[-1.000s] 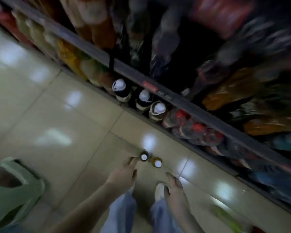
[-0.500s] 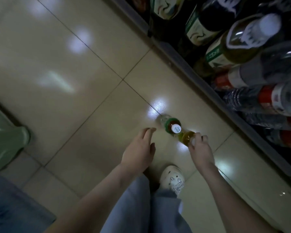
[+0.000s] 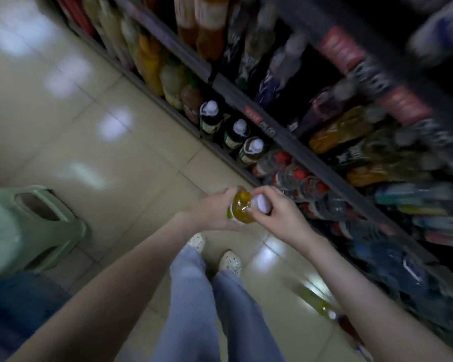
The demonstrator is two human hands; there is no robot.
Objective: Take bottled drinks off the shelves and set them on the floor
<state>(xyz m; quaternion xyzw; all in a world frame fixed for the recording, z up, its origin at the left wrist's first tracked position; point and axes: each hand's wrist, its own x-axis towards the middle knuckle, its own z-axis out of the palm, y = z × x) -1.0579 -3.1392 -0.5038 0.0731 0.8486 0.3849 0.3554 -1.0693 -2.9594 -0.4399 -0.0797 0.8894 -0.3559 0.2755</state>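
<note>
Holding a small clear plastic bottle of yellow-amber drink (image 3: 242, 206) in both hands, you have it in the air above the glossy beige tiled floor (image 3: 120, 158), near the dark metal shelves (image 3: 298, 150) packed with bottles. Your left hand (image 3: 211, 212) wraps its body, and your right hand (image 3: 280, 218) pinches the white-capped end. A pale green plastic stool (image 3: 29, 228) stands to your left.
</note>
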